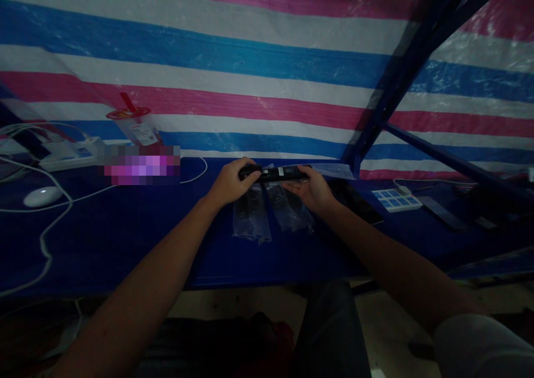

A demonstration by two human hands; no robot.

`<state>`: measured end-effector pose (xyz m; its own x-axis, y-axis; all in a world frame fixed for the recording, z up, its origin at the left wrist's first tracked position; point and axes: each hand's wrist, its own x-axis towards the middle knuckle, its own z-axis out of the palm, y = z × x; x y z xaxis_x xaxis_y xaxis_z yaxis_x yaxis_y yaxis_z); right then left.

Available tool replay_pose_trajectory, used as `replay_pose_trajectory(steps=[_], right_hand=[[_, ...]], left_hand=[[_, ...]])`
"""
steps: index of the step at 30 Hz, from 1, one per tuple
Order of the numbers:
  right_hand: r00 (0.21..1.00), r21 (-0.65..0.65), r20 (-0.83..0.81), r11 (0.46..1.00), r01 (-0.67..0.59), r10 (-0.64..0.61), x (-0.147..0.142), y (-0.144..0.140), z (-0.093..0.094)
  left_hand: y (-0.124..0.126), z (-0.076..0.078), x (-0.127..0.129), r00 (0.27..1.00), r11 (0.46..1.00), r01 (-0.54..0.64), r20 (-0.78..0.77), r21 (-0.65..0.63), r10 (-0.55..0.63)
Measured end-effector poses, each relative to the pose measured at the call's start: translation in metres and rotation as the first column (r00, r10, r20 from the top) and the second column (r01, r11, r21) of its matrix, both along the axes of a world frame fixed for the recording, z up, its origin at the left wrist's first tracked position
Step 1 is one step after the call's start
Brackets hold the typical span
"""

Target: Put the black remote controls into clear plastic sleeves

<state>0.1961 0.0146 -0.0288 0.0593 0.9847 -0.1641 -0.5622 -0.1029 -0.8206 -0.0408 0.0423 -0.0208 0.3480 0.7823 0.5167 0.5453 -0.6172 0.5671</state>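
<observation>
A long black bar-shaped device [273,174] with small pale labels lies crosswise between my hands, just above the blue table. My left hand [236,180] is closed around its left end, the thumb along the near side. At the other end, my right hand [311,188] grips it with fingers underneath; clear film shows by these fingers. Under the device, a clear plastic bag [251,217] lies on the table, and a second clear bag [288,208] is beside it, near my right hand. The dim light hides the device's exact kind.
At the left stand a cup with a red straw [139,128], a power strip [69,154], a white mouse [42,197] and loose white cables. To the right are a dark flat panel [354,200], a blue-and-white block [396,200] and a slanting blue metal post [387,94]. Striped sheeting [233,50] hangs behind.
</observation>
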Motion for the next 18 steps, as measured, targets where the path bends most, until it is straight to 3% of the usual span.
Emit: replay_pose_trajectory(steps=[7,18], right_hand=[[1.0,0.004,0.003,1.0,0.009,-0.009,-0.0007,-0.001,0.0003],[1.0,0.039,0.017,0.999,0.013,-0.014,-0.001,-0.0016,-0.0021]], left_hand=[[-0.0017,0.0024,0.0026,0.99,0.992,0.12,-0.082,0.043,-0.116],[-0.0018,-0.0013,0.0035,0.987,0.991,0.118,-0.117,0.069,-0.11]])
